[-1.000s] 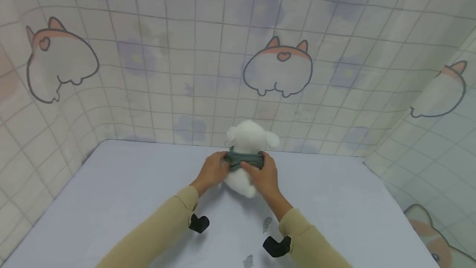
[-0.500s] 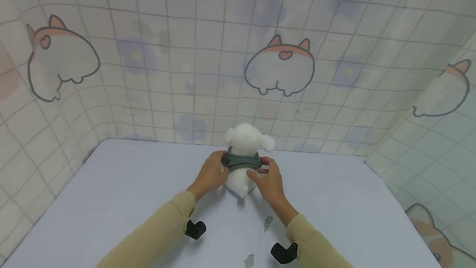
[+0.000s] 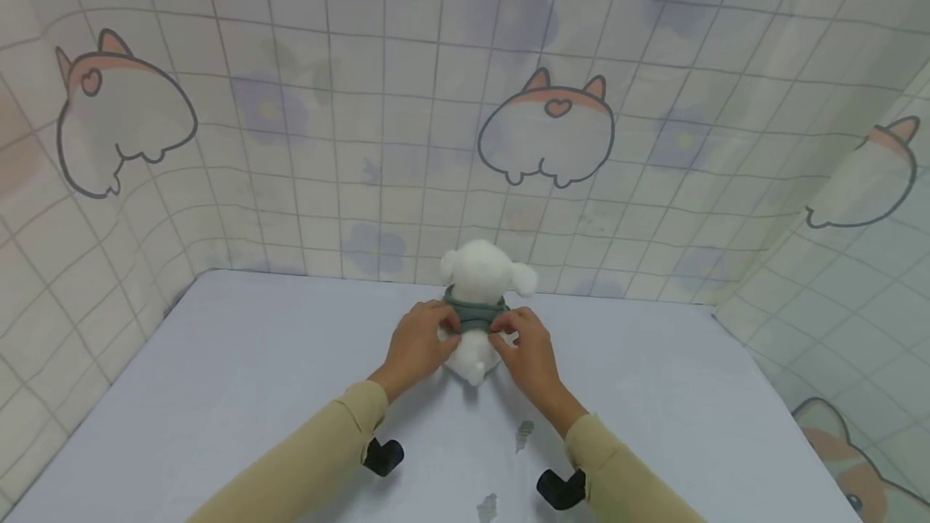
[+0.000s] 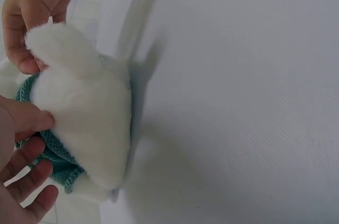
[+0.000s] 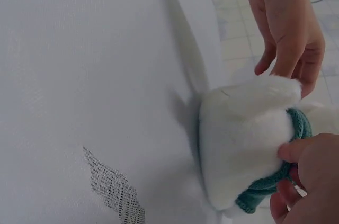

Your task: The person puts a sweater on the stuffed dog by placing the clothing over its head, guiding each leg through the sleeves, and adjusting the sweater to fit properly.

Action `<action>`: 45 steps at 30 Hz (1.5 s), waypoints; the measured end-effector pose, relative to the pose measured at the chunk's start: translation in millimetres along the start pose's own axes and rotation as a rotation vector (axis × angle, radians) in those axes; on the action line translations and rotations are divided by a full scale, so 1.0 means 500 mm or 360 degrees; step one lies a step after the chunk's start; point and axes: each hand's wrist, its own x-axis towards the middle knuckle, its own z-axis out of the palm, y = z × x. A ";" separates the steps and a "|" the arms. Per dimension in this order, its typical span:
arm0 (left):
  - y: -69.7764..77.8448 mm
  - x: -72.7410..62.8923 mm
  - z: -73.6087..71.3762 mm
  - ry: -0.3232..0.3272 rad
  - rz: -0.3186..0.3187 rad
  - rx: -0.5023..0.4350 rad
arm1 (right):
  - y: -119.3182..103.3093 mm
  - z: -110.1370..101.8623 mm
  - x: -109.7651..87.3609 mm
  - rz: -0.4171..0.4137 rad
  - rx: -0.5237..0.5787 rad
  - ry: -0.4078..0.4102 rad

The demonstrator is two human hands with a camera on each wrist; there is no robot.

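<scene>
A white plush dog (image 3: 479,269) sits upright with its back to me, near the table's far edge. Round its body is a teal knitted sweater (image 3: 474,315), bunched above the tail. My left hand (image 3: 417,345) pinches the sweater's lower hem on the left side between thumb and forefinger; its other fingers spread loosely in the left wrist view. On the other side my right hand (image 3: 532,352) pinches the same hem with thumb and fingertips. The toy's white rump (image 4: 90,113) shows below the knit. Its front is hidden.
A white-covered table (image 3: 254,394) carries the toy, with grey worn patches (image 3: 525,436) near the front. Behind and at both sides hangs a gridded cloth (image 3: 392,144) printed with corgis. Black wrist-worn pieces (image 3: 563,491) hang below the sleeves.
The toy has turned slightly and settled a little to the left. Both hands have shifted from the sweater's sides inward to its back hem, thumbs and fingers closing on the knit.
</scene>
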 end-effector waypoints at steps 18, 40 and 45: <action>-0.034 -0.004 -0.013 -0.0439 0.0236 0.0011 | 0.025 -0.030 -0.008 -0.0468 -0.0390 -0.0283; -0.031 -0.017 0.005 -0.0181 0.0614 0.0531 | 0.041 -0.018 -0.026 -0.0620 -0.0630 -0.0344; -0.026 -0.015 0.004 -0.0250 0.0639 0.0539 | 0.039 -0.026 -0.022 -0.0632 -0.0662 -0.0413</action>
